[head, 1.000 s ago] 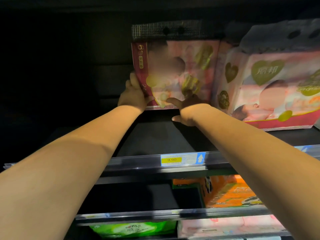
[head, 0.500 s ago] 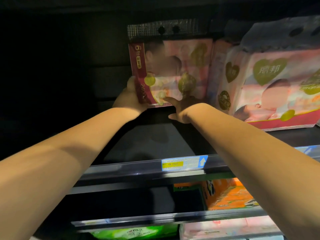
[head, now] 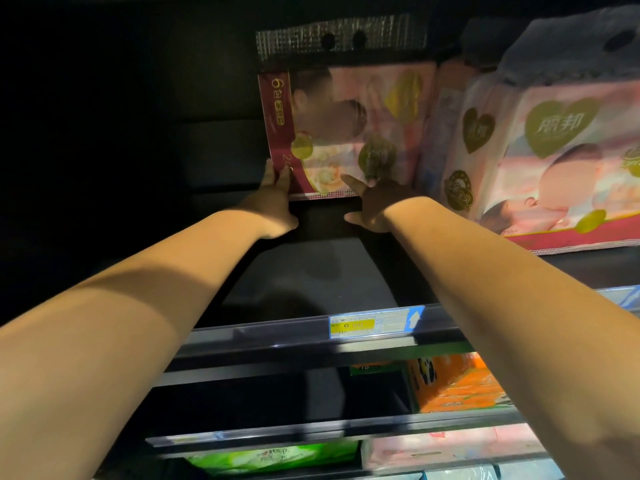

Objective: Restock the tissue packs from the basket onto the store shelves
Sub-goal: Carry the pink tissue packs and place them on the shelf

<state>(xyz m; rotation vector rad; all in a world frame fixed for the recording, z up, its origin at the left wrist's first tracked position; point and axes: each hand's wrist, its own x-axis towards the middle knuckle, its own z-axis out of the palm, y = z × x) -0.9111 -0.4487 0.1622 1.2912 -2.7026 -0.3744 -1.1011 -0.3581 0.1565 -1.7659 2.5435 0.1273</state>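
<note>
Shelf [head: 311,271] was dim, left side fell to black, frontal light brightened the arms [head: 138,323], tissue pack [head: 346,133] print looked soft, edges bowed.

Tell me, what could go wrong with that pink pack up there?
The pink tissue pack is upright but held only low down: the left hand grips its corner, and the right hand presses flat on its front. If released early, it might tip forward off the shelf. Pushing it sideways could also crowd the neighbouring pack.
</note>
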